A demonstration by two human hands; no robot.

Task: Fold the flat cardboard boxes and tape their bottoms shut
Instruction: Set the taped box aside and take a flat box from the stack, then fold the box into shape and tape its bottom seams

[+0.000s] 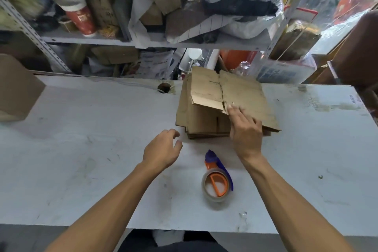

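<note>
A stack of flat brown cardboard boxes [201, 122] lies on the white table [81, 149], right of centre near the far edge. The top flat box [241, 96] is lifted at its near edge and tilts up off the stack. My right hand [244, 131] holds that near edge, fingers on top; the thumb is hidden. My left hand [163, 149] hovers over the table just left of the stack with fingers loosely curled, holding nothing. A tape dispenser [217, 180], orange and purple with a clear tape roll, lies on the table between my forearms.
A folded cardboard box [16, 92] stands at the table's far left edge. A cable hole [164, 87] opens near the far edge. Cluttered metal shelves [143, 41] rise behind the table. A brown chair back [360, 47] is at the far right.
</note>
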